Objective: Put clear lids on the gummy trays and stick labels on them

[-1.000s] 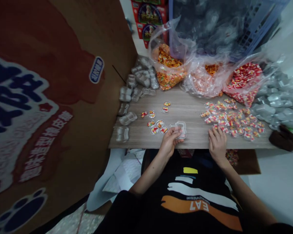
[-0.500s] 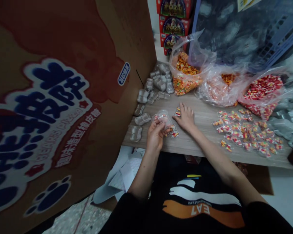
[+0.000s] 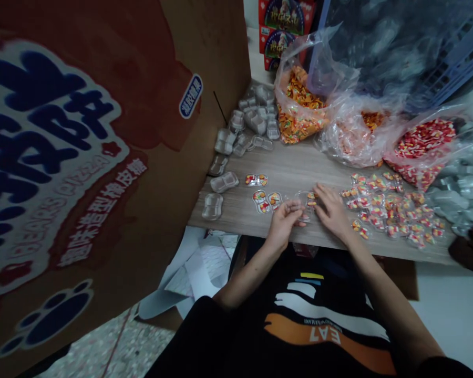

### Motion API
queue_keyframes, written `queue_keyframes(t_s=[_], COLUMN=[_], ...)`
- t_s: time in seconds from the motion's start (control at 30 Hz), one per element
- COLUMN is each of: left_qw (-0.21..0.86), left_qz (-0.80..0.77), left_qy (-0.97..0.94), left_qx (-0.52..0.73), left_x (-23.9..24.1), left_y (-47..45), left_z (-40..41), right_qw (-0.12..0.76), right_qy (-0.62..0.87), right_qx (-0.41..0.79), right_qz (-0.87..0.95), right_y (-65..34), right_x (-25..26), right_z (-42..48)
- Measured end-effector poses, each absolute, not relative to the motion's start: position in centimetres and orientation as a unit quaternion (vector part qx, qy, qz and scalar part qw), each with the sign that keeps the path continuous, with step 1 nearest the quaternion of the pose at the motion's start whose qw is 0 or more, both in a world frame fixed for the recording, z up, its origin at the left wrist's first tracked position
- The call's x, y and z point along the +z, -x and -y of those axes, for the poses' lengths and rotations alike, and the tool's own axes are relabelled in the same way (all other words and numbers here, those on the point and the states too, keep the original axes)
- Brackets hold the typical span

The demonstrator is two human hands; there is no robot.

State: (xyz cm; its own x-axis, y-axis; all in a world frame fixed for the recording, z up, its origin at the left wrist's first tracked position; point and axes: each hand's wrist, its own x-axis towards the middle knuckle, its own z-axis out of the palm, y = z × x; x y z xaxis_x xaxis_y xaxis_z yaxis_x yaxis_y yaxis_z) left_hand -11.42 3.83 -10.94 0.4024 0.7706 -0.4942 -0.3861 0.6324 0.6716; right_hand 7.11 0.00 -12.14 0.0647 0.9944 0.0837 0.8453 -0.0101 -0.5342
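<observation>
Left hand (image 3: pixel 283 223), centre of frame, fingers closed on clear plastic pieces (image 3: pixel 303 216); right hand (image 3: pixel 333 210) just right, fingertips at small filled tray (image 3: pixel 311 199), grip cannot be told. Other filled trays (image 3: pixel 260 202) on bench (image 3: pixel 291 165), left of left hand. Pile of colourful packs (image 3: pixel 394 210) right of centre. Clear moulded trays (image 3: pixel 224 182) farther left, near printed carton (image 3: pixel 153 131). Three bags (image 3: pixel 299 126), upper right.

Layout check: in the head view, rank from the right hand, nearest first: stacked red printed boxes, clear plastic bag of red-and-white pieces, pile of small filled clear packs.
From the right hand:
1. Pile of small filled packs, to its right.
2. Bag of red-and-white pieces, back right.
3. Stacked red boxes, far back left.
</observation>
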Motion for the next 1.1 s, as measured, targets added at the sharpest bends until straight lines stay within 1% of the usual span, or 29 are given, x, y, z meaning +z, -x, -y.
queue_keyframes(t_s=[0.07,0.13,0.2,0.27,0.4,0.47,0.57,0.63,0.67,0.73,0.8,0.9,1.1], left_qw=[0.806,0.806,0.807,0.806,0.796,0.788,0.789,0.794,0.796,0.796,0.796,0.801,0.808], left_qz=[-0.413,-0.413,-0.411,-0.409,-0.422,-0.433,-0.434,-0.431,-0.43,-0.43,-0.431,-0.428,-0.419], left_qy=[-0.239,-0.244,-0.246,-0.25,-0.248,-0.239,-0.233,-0.23,-0.228,-0.226,-0.226,-0.225,-0.226], left_qx=[0.35,0.346,0.346,0.346,0.357,0.367,0.367,0.362,0.36,0.361,0.361,0.354,0.348], left_x=[-11.5,-12.0,-12.2,-12.3,-12.3,-12.3,-12.2,-12.1,-12.0,-12.0,-11.9,-12.1,-12.7], left_y=[10.2,9.3,8.7,8.7,9.6,10.1,10.6,10.7,10.7,10.7,10.7,10.8,10.9], left_z=[-2.9,-2.3,-2.0,-2.1,-2.8,-3.3,-3.8,-3.9,-3.9,-3.9,-3.8,-3.5,-3.1], right_qw=[0.352,0.446,0.506,0.542,0.586,0.614,0.642,0.62,0.589,0.502,0.422,0.359,0.285], right_qy=[0.717,0.71,0.68,0.661,0.667,0.667,0.664,0.684,0.701,0.727,0.727,0.706,0.664], right_qx=[0.199,0.28,0.361,0.402,0.398,0.366,0.288,0.212,0.168,0.085,0.034,0.031,0.085], right_qz=[0.569,0.467,0.389,0.327,0.229,0.213,0.252,0.32,0.365,0.461,0.54,0.61,0.686], right_y=[-6.9,-6.0,-5.0,-4.4,-4.8,-5.6,-6.6,-6.9,-6.9,-6.8,-6.6,-6.1,-5.9], right_x=[-11.9,-12.0,-12.5,-13.0,-13.4,-13.3,-12.7,-12.5,-12.5,-12.8,-13.4,-14.5,-15.4], right_z=[1.1,1.6,1.5,1.1,0.5,0.3,0.1,-0.2,-0.3,-0.6,-0.6,0.1,2.6])
